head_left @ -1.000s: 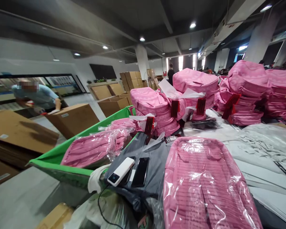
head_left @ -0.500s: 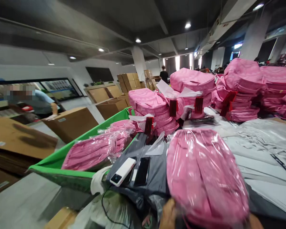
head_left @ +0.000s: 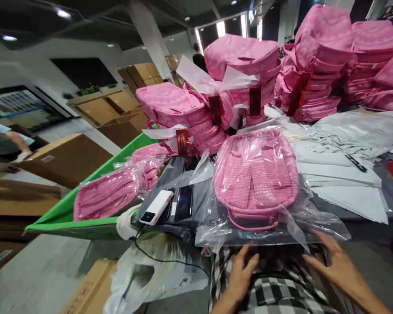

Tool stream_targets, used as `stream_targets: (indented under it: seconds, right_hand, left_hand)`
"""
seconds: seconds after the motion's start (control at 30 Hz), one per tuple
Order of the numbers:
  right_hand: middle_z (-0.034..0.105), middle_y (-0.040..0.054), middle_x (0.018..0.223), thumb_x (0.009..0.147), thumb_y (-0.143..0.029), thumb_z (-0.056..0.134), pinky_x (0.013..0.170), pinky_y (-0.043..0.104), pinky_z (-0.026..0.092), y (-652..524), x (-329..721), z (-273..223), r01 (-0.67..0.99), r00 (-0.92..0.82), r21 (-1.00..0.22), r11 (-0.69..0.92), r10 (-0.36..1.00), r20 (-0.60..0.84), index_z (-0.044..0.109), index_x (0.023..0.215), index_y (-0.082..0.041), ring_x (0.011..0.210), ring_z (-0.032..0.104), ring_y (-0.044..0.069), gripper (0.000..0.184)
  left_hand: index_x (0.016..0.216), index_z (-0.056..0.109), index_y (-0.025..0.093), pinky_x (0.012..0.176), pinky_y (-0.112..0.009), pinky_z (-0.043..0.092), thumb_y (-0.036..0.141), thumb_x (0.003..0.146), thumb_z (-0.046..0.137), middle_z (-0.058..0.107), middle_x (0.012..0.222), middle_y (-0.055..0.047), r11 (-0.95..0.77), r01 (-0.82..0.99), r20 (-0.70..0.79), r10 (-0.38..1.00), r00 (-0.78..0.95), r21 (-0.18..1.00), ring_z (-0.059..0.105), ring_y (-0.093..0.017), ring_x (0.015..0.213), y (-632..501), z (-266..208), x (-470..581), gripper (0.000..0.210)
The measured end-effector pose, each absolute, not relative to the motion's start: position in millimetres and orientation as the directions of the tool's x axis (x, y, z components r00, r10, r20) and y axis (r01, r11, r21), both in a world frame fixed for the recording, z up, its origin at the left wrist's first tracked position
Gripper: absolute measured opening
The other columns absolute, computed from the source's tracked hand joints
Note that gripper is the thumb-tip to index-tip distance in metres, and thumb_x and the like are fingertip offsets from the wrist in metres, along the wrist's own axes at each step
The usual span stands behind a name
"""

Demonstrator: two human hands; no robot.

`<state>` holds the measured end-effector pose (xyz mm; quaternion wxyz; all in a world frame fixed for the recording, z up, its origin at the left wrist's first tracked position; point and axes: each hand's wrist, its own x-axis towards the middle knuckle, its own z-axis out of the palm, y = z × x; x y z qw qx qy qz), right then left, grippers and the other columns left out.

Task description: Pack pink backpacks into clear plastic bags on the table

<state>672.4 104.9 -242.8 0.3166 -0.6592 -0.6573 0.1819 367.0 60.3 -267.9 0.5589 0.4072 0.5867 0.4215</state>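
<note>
A pink backpack (head_left: 257,174) lies on the table in front of me, inside a clear plastic bag (head_left: 209,231) that spreads out loosely around it. Its top handle points toward me. Just below the near edge of the plastic, my left hand (head_left: 242,272) has thumb and fingers apart and holds nothing I can see. My right hand (head_left: 337,261) is at the bag's near right corner, thumb and fingers spread. Its fingertips reach the plastic's edge; whether they touch it I cannot tell.
Stacked pink backpacks (head_left: 242,56) with red tags stand behind. White sheets (head_left: 343,174) lie to the right. A white power bank (head_left: 157,207) and a dark phone (head_left: 184,203) sit left. Beyond them, a green-rimmed bin (head_left: 42,222) holds bagged backpacks. A person works by cardboard boxes (head_left: 68,159).
The bagged backpack now lies flatter and farther from me, its handle showing. Both hands have come off its sides and into fuller view. My view has tilted down.
</note>
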Motion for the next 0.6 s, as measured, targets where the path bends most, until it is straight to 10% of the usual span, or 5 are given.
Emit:
stream_targets:
  seconds: [0.1,0.2,0.6]
  right_hand:
    - [0.066,0.0185,0.133,0.071,-0.062,0.065,0.101,0.053,0.054,107.3,619.1,-259.5,0.731,0.117,-0.681,0.044,0.975,0.189,0.061,0.135,-0.015,0.121,0.064,0.038,0.08]
    - [0.074,0.0152,0.112,0.07,-0.046,0.054,0.089,0.047,0.058,126.5,609.8,-265.3,0.61,0.16,-0.789,-0.069,0.986,0.038,0.063,0.127,-0.016,0.102,0.072,0.035,0.065]
    - [0.074,0.013,0.109,0.069,-0.075,0.064,0.101,0.048,0.051,102.2,662.3,-216.2,0.141,-0.218,-0.913,-0.383,0.887,-0.406,0.075,0.104,-0.018,0.109,0.066,0.036,0.067]
  left_hand:
    - [0.124,0.071,0.021,0.125,-0.05,0.029,0.055,0.083,0.067,0.061,0.146,-0.012,0.255,0.227,-0.269,0.963,0.031,0.94,0.045,-0.033,0.145,90.8,-263.4,414.3,0.053]
    - [0.112,0.074,0.021,0.126,-0.05,0.027,0.048,0.081,0.072,0.068,0.135,-0.013,0.288,0.176,-0.288,0.957,-0.027,0.941,0.048,-0.033,0.143,119.7,-264.2,439.8,0.041]
    - [0.073,0.074,0.015,0.074,-0.03,0.05,0.069,0.059,0.088,0.067,0.072,-0.003,0.175,-0.235,-0.158,0.983,0.09,0.956,0.06,-0.016,0.071,104.4,-256.3,462.4,0.057]
